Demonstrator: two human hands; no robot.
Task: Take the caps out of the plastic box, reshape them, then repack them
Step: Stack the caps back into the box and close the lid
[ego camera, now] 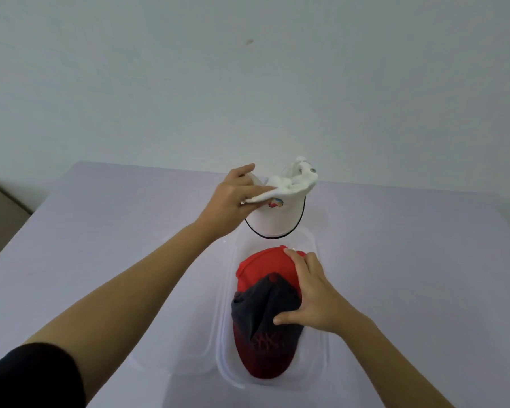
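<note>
**While the white cap comes out, the red and dark ones wait in the box**

As things stand, the unpacking step is under way and not finished.

- Left hand (233, 201): fingers and thumb pinch the crushed crown of a white fabric cap with a black-edged brim (280, 213). The cap hangs clear of the far end of the clear oblong plastic box (321, 363), brim down. A small coloured logo shows on its front.
- Right hand (312, 293): spread wide and laid on the contents of the box. Fingertips reach a bright red stiff brim (262, 266); the thumb rests on a crumpled dark grey fabric crown (259, 307). It looks like pressing rather than gripping.
- Nearer the person lies a red-to-black faded brim (262, 357). One cap or two in there, I cannot tell.
- The box sits on a pale lilac surface (100, 231). A translucent flat shape (171, 357), likely the lid, lies just beside the box on the left.

Judgement: the right hand seems to steady the remaining caps as the white cap lifts away. Next the white cap wants setting down on the bare surface, then both hands free to push out its collapsed crown. Reshaping and repacking are not yet begun.
</note>
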